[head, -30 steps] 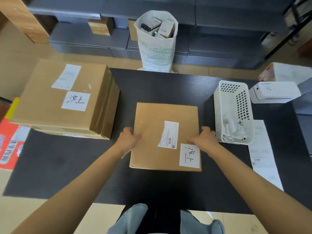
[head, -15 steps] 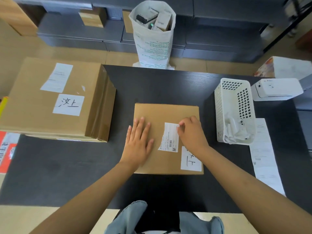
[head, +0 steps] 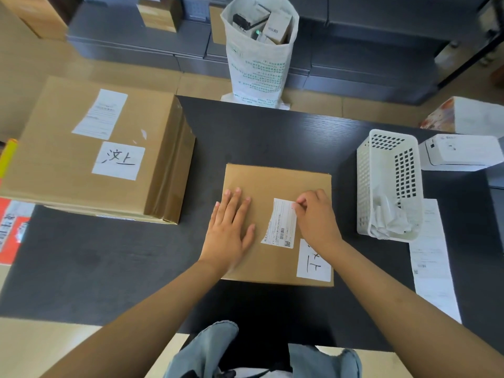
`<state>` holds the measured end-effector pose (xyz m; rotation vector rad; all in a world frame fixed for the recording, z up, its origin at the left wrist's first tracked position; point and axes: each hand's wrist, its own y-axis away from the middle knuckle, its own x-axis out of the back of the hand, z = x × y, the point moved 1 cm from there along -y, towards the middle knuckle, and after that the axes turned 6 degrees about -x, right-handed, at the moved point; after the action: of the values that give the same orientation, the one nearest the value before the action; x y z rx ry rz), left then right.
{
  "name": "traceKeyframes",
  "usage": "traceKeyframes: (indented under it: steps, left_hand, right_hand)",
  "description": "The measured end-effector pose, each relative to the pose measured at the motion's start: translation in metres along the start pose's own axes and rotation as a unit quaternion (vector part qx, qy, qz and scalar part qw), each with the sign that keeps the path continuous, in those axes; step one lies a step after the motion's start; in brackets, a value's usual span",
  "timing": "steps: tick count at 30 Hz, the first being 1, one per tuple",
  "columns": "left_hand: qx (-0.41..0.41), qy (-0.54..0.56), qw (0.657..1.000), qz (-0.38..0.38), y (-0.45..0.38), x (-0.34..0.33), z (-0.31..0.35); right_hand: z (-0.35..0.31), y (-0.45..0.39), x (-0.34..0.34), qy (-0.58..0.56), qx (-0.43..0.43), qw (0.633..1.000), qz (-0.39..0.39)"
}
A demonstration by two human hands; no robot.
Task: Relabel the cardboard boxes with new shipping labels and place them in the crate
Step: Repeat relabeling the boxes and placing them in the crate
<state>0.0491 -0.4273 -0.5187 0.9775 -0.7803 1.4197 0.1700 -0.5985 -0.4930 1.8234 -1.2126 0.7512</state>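
Fingertips of the right hand (head: 316, 222) now pinch, it seems, the old label's (head: 281, 223) top corner while the left hand (head: 231, 227), moved off the edge, presses flat on the centre-table box (head: 275, 181), so peeling starts

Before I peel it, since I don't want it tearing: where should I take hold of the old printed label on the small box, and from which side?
Take the printed label at its top right corner, where the right hand already pinches it, and pull toward the lower left. That corner is free, while the lower right corner sits close to the handwritten label. The left hand lies flat on the small box, steadying it.
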Motion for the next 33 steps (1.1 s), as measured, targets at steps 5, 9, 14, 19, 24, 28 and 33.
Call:
traceKeyframes:
  steps: [5,9,14,19,24,28,33]
  left_hand:
    - [0.002,-0.004,1.0,0.0,0.0,-0.001,0.0]
    - [0.003,0.002,1.0,-0.001,0.0,-0.001,-0.001]
    - [0.002,0.009,1.0,0.0,0.0,-0.001,0.0]
    - [0.005,0.011,1.0,0.001,0.001,-0.002,-0.001]
    - [0.004,0.019,1.0,0.014,0.001,-0.003,-0.001]
    - [0.006,0.02,1.0,0.012,0.001,-0.005,-0.002]
    - [0.007,0.019,1.0,0.015,0.002,-0.004,-0.002]
  right_hand:
    - [0.001,-0.003,0.001,0.022,-0.001,1.0,-0.017]
    - [0.004,-0.001,-0.001,-0.011,-0.01,1.0,0.003]
    - [0.004,0.003,-0.003,-0.002,-0.005,1.0,0.029]
    - [0.005,0.002,-0.004,0.012,0.007,1.0,0.015]
    - [0.005,0.004,-0.004,-0.028,0.001,0.999,0.035]
    - [0.0,0.0,-0.006,0.019,0.007,0.999,0.044]
    - [-0.004,-0.003,-0.01,0.134,0.019,0.991,0.016]
